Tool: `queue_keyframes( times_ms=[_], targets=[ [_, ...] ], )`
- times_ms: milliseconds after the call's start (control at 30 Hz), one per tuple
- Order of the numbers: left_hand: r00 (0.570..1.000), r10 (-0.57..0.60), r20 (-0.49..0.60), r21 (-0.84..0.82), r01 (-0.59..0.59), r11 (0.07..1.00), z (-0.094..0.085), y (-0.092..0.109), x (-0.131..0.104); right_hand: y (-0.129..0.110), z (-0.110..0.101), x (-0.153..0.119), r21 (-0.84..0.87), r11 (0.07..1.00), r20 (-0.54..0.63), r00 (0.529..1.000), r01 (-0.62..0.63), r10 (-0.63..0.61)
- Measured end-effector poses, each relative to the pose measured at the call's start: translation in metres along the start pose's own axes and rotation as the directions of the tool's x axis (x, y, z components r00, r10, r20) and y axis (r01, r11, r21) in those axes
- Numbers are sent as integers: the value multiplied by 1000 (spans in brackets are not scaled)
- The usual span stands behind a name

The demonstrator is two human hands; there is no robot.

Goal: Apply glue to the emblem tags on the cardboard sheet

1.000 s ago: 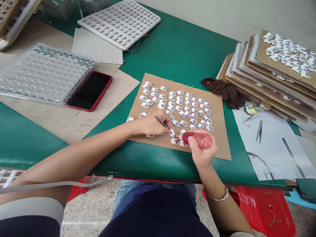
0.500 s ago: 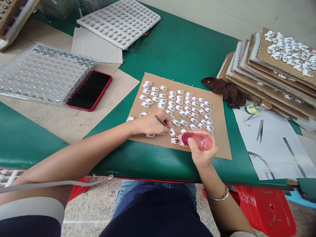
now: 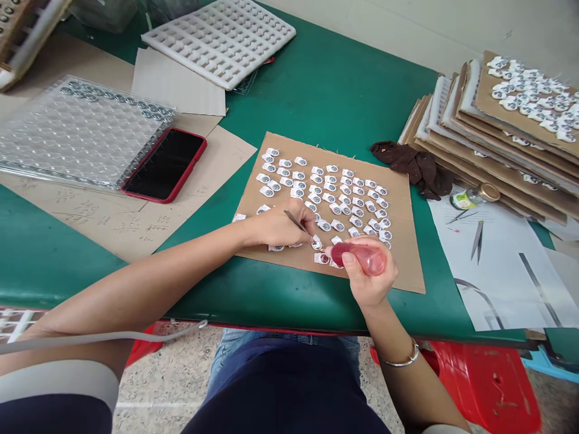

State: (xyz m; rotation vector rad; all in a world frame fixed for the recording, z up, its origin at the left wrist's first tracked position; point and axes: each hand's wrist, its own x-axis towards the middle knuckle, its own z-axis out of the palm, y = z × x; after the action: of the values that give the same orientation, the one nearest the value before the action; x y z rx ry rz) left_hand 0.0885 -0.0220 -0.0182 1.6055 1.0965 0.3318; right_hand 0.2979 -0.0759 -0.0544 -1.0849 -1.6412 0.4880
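Note:
My left hand (image 3: pixel 281 225) is closed around thin metal tweezers (image 3: pixel 293 217), whose back end sticks up past the fingers. At its fingertips lies a small white piece with a round patterned face (image 3: pixel 316 244). My right hand (image 3: pixel 371 282) wraps round a soft squeeze bottle of red liquid (image 3: pixel 362 257), tilted with its nozzle pointing left at that piece. Just below the nozzle is another white piece with a dark red centre (image 3: pixel 322 258). Many similar pieces stand in rough rows on a brown cardboard sheet (image 3: pixel 398 265). My left hand and forearm cover some of them.
To the left lie a red-cased phone (image 3: pixel 165 166) and a clear plastic tray (image 3: pixel 81 132). A white foam tray (image 3: pixel 221 42) is at the back. On the right are stacked cardboard sheets (image 3: pixel 506 120), a dark cloth (image 3: pixel 414 166), a small glass jar (image 3: pixel 474 196) and spare tweezers (image 3: pixel 477 241).
The right hand has shifted slightly left with the squeeze bottle, bringing its nozzle nearer the piece at my left fingertips. The left hand stays in place with the tweezers.

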Motion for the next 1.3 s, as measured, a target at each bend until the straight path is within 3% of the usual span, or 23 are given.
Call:
queue_keyframes(
  times_ms=[1300],
  targets=[
    [1000,-1,12,-21,2,1000,-1,-3,2,-3,7,1,20,1000,17,1000,-15,15]
  ],
)
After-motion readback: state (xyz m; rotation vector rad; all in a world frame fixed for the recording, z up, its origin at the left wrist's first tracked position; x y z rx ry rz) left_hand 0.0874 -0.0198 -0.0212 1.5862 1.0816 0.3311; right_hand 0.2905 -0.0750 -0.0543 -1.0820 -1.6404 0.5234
